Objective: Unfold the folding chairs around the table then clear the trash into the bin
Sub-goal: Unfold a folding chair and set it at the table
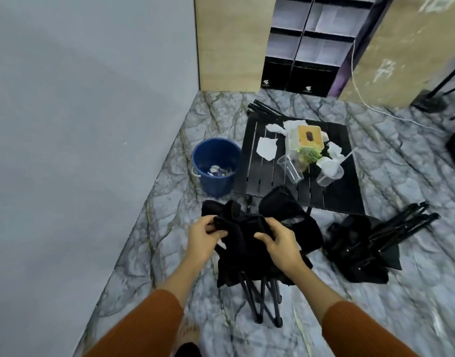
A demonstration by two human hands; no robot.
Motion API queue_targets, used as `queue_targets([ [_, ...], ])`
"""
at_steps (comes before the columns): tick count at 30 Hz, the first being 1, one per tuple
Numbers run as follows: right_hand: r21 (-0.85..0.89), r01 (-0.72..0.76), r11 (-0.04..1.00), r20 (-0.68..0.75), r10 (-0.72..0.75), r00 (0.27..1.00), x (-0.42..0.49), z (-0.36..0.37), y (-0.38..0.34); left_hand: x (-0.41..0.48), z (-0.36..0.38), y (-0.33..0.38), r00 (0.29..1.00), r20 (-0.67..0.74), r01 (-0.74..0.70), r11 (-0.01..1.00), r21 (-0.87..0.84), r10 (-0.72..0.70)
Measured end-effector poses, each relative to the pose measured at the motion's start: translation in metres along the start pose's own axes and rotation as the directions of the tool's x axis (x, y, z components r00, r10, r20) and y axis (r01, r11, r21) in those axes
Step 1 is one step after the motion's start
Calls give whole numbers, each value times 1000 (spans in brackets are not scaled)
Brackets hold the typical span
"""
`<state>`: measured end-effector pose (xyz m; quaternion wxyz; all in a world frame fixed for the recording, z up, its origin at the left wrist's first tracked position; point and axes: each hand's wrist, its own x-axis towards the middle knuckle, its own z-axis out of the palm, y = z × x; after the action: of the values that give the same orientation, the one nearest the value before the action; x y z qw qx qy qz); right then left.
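The black cloth folding chair [244, 228] looks soft and matt, its fabric bunched above thin, smooth black metal legs [262, 305]. The low black slatted table [267, 176] has a dull, satin finish. The round blue plastic bucket [216, 184] is smooth with a faint sheen. The clear plastic cups [291, 168] are glossy and the crumpled white paper [266, 148] is matt. The grey marble-patterned floor [375, 305] shines slightly.
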<state>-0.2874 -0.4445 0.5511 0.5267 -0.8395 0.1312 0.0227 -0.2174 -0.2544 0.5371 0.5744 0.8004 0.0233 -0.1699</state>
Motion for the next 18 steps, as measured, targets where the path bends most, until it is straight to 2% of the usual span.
queue_targets([
  [6, -61, -5, 998, -265, -12, 964, -35, -98, 30, -19, 50, 51, 980, 130, -182, 953, 242, 154],
  [10, -34, -32, 999, -414, 15, 910, -55, -168, 36, -27, 36, 81, 971, 42, -237, 919, 315, 236],
  [12, 3, -52, 999, -472, 47, 880, -70, -209, 38, -37, 17, 96, 969, -15, -232, 926, 297, 247],
  [15, 61, -67, 996, -518, 89, 851, -111, -250, 43, -72, -12, 104, 962, -47, -245, 924, 294, 270],
  [18, 131, -72, 989, -475, 127, 871, -161, -248, 45, -111, -18, 89, 959, -13, -262, 908, 326, 282],
])
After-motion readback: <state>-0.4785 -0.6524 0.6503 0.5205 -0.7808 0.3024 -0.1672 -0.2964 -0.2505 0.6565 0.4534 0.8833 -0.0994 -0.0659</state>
